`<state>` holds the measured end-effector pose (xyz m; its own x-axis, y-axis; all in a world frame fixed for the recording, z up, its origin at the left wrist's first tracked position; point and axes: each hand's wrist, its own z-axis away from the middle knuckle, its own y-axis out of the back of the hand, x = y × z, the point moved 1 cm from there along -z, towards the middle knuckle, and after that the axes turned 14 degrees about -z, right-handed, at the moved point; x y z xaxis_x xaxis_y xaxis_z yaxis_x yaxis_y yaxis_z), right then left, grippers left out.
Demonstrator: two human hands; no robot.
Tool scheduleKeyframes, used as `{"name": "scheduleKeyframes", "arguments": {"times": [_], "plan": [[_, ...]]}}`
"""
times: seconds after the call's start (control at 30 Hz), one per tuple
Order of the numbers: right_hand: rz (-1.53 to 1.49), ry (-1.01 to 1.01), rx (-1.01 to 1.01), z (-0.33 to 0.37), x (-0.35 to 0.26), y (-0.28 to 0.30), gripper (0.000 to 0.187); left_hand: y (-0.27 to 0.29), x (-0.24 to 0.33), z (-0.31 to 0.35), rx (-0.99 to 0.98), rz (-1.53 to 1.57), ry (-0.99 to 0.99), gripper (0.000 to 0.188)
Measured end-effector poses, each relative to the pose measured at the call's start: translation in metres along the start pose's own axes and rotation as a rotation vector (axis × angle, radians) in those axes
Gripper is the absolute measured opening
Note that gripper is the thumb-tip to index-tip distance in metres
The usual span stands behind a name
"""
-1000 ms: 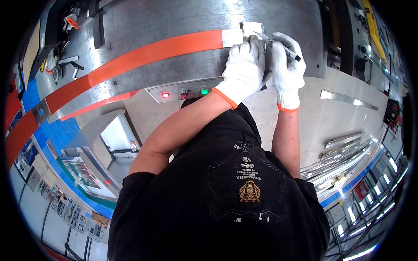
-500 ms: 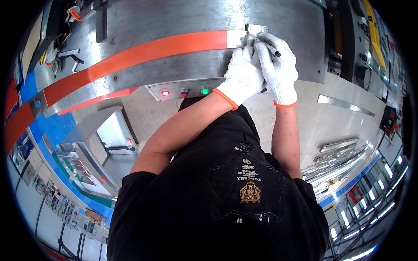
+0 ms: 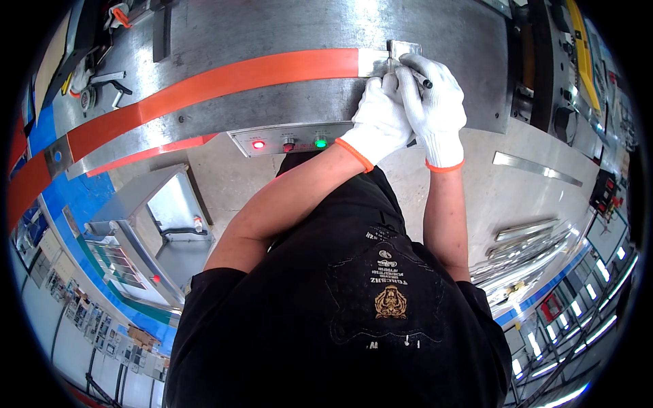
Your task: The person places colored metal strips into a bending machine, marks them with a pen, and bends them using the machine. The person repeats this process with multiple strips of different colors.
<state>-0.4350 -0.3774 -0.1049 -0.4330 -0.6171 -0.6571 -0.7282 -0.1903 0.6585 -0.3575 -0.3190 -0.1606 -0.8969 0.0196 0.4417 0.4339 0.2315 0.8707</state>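
A long orange strip [image 3: 272, 68] runs along the metal worktable and ends at the right in a bare silver section [image 3: 372, 63]. Beside that end lies a small shiny metal piece [image 3: 407, 47] with a narrow upright edge. My right hand [image 3: 435, 102], in a white glove with an orange cuff, pinches a black marker pen [image 3: 426, 83] slanted over the metal. My left hand [image 3: 384, 115], gloved alike, presses close against it, fingers curled together at the strip's near edge. What those left fingers grip is hidden. The pen's tip is hidden too.
Below the table's [image 3: 462, 34] front edge sits a control panel [image 3: 289, 141] with lit red and green buttons. A grey metal cabinet [image 3: 146, 211] stands at lower left. Several metal strips [image 3: 520, 248] lie at right. Tools, including a clamp-like handle [image 3: 119, 92], lie at far left.
The orange strip's end and the small metal piece appear shifted slightly right. My right hand has tipped the pen a little, its fingers dropping closer to the metal. My left hand stays nearly in place.
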Motion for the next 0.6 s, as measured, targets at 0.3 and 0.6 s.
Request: {"name": "scheduleKeyframes", "arguments": {"times": [0.3, 0.6], "plan": [[0.052, -0.148, -0.036, -0.007, -0.017, 0.004, 0.013, 0.004, 0.003, 0.000, -0.037, -0.060, -0.002, 0.033], [-0.474, -0.239, 0.387, -0.002, -0.003, 0.044, 0.025, 0.006, -0.004, -0.003, -0.074, -0.294, -0.133, 0.063]]}}
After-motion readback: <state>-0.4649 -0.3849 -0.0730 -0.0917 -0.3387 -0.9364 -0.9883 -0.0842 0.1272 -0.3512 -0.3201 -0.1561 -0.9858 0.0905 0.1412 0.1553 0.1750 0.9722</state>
